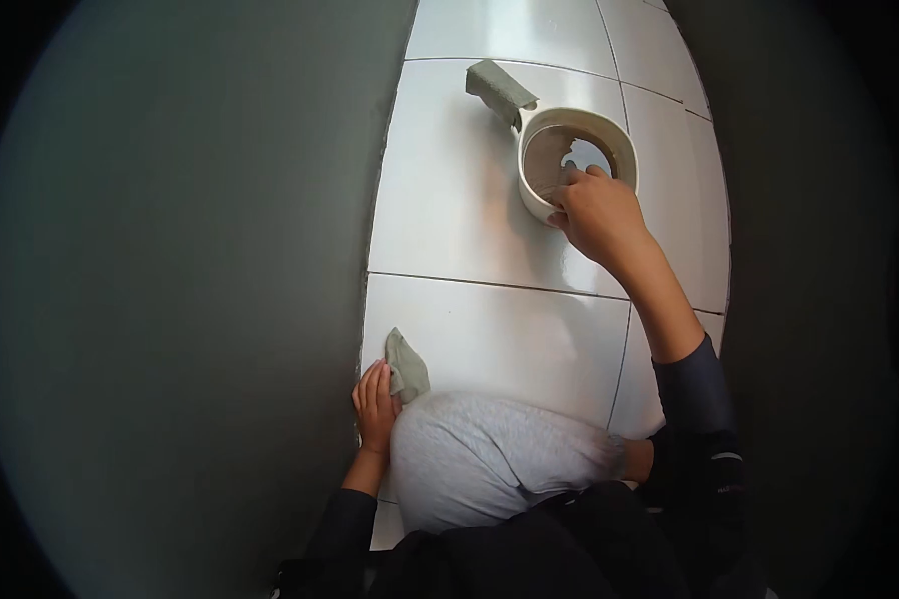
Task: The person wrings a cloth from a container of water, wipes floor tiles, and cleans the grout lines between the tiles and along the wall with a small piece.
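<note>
One pale marking (730,489) on the right sleeve (695,399), below the dipper (531,203), is too small to read. Below and left of the dipper, the left hand (374,407) touches a grey-green rag (408,367), whether pinched I cannot tell; farther off, the right hand (606,214) dips inside the dipper's brownish liquid (545,160), its grip hidden, and should move slowly, draining within the rim; beyond, a folded rag (499,91) drapes the handle.

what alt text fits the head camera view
A person's right hand reaches into an off-white dipper of brownish liquid on a white tiled floor, a grey-green scrap over its handle. The left hand touches a similar scrap beside a bent, grey-trousered knee.
</note>
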The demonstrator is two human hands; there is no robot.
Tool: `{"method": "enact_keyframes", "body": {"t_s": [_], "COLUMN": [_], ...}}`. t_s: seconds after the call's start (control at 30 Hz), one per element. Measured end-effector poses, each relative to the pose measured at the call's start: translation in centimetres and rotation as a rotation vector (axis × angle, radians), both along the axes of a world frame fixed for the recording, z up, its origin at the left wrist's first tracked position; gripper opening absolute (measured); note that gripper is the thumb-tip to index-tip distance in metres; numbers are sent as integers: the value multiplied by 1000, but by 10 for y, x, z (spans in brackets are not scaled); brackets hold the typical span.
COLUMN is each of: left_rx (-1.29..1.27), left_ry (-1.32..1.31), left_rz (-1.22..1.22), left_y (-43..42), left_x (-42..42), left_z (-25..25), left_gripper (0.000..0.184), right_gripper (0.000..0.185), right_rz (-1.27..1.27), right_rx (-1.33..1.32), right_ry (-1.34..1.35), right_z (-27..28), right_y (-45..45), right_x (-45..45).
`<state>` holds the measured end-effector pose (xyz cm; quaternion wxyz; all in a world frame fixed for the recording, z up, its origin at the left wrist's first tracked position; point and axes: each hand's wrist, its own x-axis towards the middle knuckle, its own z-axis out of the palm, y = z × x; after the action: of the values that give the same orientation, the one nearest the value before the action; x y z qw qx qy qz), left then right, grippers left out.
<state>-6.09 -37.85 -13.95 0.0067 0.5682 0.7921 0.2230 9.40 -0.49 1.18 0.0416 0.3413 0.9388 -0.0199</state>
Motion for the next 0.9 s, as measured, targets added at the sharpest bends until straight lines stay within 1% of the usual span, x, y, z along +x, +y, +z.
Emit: {"method": "enact_keyframes", "body": {"t_s": [0.03, 0.07, 0.13, 0.17, 0.37, 0.47, 0.5, 0.57, 0.63, 0.67, 0.83, 0.9], "left_rx": [22, 34, 28, 54, 2, 16, 5, 22, 25, 35, 62, 67], "left_ry": [-2, 4, 13, 18, -30, -56, -66, -65, -57, -55, 24, 33], "left_rz": [3, -12, 1, -9, 35, 43, 45, 55, 63, 60, 65, 61], "left_y": [0, -1, 0, 2, 4, 4, 5, 7, 7, 8, 9, 9], "left_x": [0, 1, 0, 0, 4, 5, 6, 6, 5, 5, 9, 9], "left_z": [2, 1, -1, 0, 0, 3, 5, 3, 7, 9, 18, 18], "left_gripper": [53, 53, 51, 51, 56, 57, 58, 59, 59, 60, 62, 63], "right_gripper": [15, 15, 12, 12, 13, 14, 15, 17, 14, 14, 15, 14], "right_rz": [-24, -38, -74, -82, -92, -113, -131, -90, -193, -204, -159, -129], "right_rx": [38, 51, 168, 194, 218, 219, 198, 241, 169, 140, 160, 202], "right_ry": [17, 24, 147, 153, 186, 121, 101, 130, 17, 27, 82, 122], "right_z": [3, 3, -3, -4, -6, 3, 1, -8, -5, -2, 9, 9], "right_y": [-5, -10, -18, -19, -22, -25, -24, -17, -19, -20, -29, -40], "right_x": [2, 5, 8, 9, 8, 5, 4, 3, 2, 5, 24, 30]}}
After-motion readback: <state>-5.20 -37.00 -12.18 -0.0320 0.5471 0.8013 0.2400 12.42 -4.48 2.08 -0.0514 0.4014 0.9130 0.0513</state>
